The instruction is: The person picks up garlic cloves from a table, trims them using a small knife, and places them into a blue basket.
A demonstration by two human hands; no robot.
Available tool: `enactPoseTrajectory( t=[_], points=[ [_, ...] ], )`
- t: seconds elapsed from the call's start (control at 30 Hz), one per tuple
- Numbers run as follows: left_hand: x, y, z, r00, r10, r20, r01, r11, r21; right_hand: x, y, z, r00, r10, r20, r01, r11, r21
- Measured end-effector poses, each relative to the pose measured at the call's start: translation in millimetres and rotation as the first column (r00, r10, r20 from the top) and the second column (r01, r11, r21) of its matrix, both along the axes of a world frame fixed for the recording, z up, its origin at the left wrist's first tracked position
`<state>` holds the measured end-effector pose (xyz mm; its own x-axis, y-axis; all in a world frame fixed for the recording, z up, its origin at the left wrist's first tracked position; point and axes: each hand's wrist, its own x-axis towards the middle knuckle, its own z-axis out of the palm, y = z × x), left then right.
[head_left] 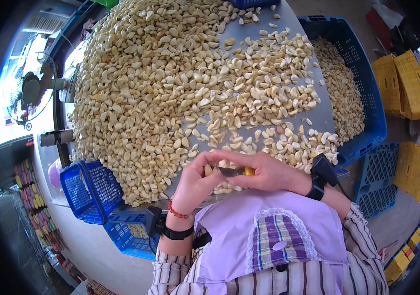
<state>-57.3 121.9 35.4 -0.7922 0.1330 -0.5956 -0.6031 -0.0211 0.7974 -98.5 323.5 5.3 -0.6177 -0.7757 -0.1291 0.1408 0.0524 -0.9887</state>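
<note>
The metal table [288, 20] takes up most of the room in front of this worker, and a broad heap of pale, curved pieces [136, 93] covers much of it, thinning toward the far right side. A big blue crate [367, 73] stands beyond the table's right edge with more such pieces inside, and a smaller blue basket [106, 184] sits tilted by the near left corner. Both hands meet over the near edge, just in front of the lilac apron [227, 246]. The right hand [261, 169] is closed around a small knife [249, 171], its yellow end showing at the fingers and its blade pointing toward the left hand [195, 179]. That one is curled, pinching what looks like a single piece [208, 170] between thumb and fingers, close to the blade. I'd judge this to be close knife work on one piece; whether the edge touches it, I can't tell. Any stroke from here calls for a steady pinch, a short, light movement and the left thumb kept clear.
</note>
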Motion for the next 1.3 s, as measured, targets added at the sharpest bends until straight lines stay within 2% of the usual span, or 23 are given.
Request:
enactPoseTrajectory(
  t=[0.1,0.17,0.3,0.37,0.47,0.5,0.53,0.57,0.6,0.63,0.67,0.7,0.73,0.77,0.8,0.83,1.03,1.1,1.13,1.17,1.2,1.27,1.3],
  points=[
    [1.6,-4.3,0.2,0.995,0.018,0.096,-0.025,0.997,0.072,0.1,2.6,7.0,0.999,0.004,0.04,-0.005,0.999,0.033],
    [3.1,-6.5,-3.6,0.994,0.056,0.092,-0.071,0.983,0.167,-2.8,3.6,10.8,0.977,0.063,0.205,-0.092,0.986,0.138],
    [1.5,-3.6,-0.5,0.999,0.038,0.007,-0.038,0.995,0.088,-6.6,3.3,13.6,0.979,0.069,0.191,-0.091,0.99,0.105],
    [-1.1,-2.6,5.4,1.0,-0.012,-0.014,0.013,0.999,0.031,-7.7,3.0,13.3,0.919,0.065,0.389,-0.094,0.994,0.055],
    [-0.2,-6.8,5.7,0.997,-0.061,0.052,0.059,0.998,0.028,-1.1,2.9,-0.5,0.945,0.067,0.319,-0.08,0.996,0.026],
    [0.2,-9.3,9.9,0.993,-0.107,0.048,0.098,0.981,0.169,-2.8,3.9,4.5,0.945,0.07,0.319,-0.082,0.996,0.023],
    [6.2,-13.0,2.0,0.993,-0.105,0.049,0.096,0.981,0.167,-5.8,5.8,14.1,0.93,0.033,0.365,-0.043,0.999,0.02],
    [16.6,-18.6,-16.1,0.997,-0.016,-0.081,0.047,0.916,0.398,-7.9,7.2,18.9,0.912,-0.004,0.411,-0.004,1.0,0.018],
    [23.6,-25.0,-33.6,0.978,0.1,-0.184,0.034,0.792,0.609,-9.4,9.4,16.9,0.912,-0.003,0.411,-0.004,1.0,0.016],
    [22.9,-44.6,-44.3,0.985,0.149,-0.09,-0.034,0.668,0.743,-11.3,13.0,13.7,0.89,-0.1,0.446,0.087,0.995,0.05],
    [18.7,-60.6,-49.7,0.985,0.147,-0.088,-0.033,0.668,0.744,-11.9,15.6,10.8,0.856,-0.198,0.477,0.176,0.98,0.09],
    [12.6,-74.4,-54.2,0.965,0.257,-0.058,-0.181,0.805,0.565,-11.3,16.3,8.5,0.835,-0.241,0.495,0.251,0.967,0.047],
    [6.0,-80.0,-56.4,0.928,0.369,-0.056,-0.328,0.878,0.349,-10.7,17.1,6.2,0.835,-0.239,0.496,0.249,0.967,0.048],
    [-2.6,-77.6,-58.8,0.926,0.373,-0.056,-0.332,0.877,0.348,-10.3,17.4,4.3,0.819,-0.249,0.517,0.273,0.961,0.031],
    [-14.3,-72.7,-61.4,0.946,0.061,-0.319,-0.165,0.936,-0.31,-11.1,16.8,2.6,0.804,-0.259,0.535,0.298,0.954,0.013],
    [-20.1,-70.0,-62.5,0.887,-0.342,-0.309,-0.093,0.523,-0.847,-10.5,15.8,1.4,0.807,-0.257,0.532,0.296,0.955,0.011],
    [-26.4,-73.2,-68.8,0.868,-0.443,-0.224,0.096,0.592,-0.8,-7.9,18.6,2.1,0.811,-0.251,0.529,0.287,0.958,0.014],
    [-24.8,-88.5,-80.2,0.858,-0.472,-0.203,0.144,0.6,-0.787,-6.9,20.5,0.5,0.775,-0.321,0.545,0.359,0.933,0.038],
    [-18.1,-111.2,-91.9,0.933,-0.185,-0.309,0.144,0.978,-0.152,-7.2,22.4,-0.7,0.771,-0.326,0.547,0.365,0.93,0.04],
    [-14.2,-122.9,-98.3,0.979,0.102,-0.176,0.015,0.828,0.56,-7.9,24.4,-2.0,0.768,-0.335,0.546,0.382,0.924,0.031],
    [-15.6,-116.5,-89.7,0.98,0.099,-0.172,0.015,0.828,0.561,-8.3,25.2,-2.9,0.766,-0.342,0.544,0.395,0.918,0.022],
    [-21.9,-95.3,-61.0,0.909,0.349,-0.226,-0.058,0.643,0.763,-10.0,24.4,-1.6,0.759,-0.344,0.552,0.397,0.918,0.026],
    [-25.0,-92.3,-59.0,0.881,0.427,-0.202,-0.137,0.641,0.755,-10.8,23.2,-0.7,0.755,-0.345,0.558,0.397,0.917,0.03]
  ],
)
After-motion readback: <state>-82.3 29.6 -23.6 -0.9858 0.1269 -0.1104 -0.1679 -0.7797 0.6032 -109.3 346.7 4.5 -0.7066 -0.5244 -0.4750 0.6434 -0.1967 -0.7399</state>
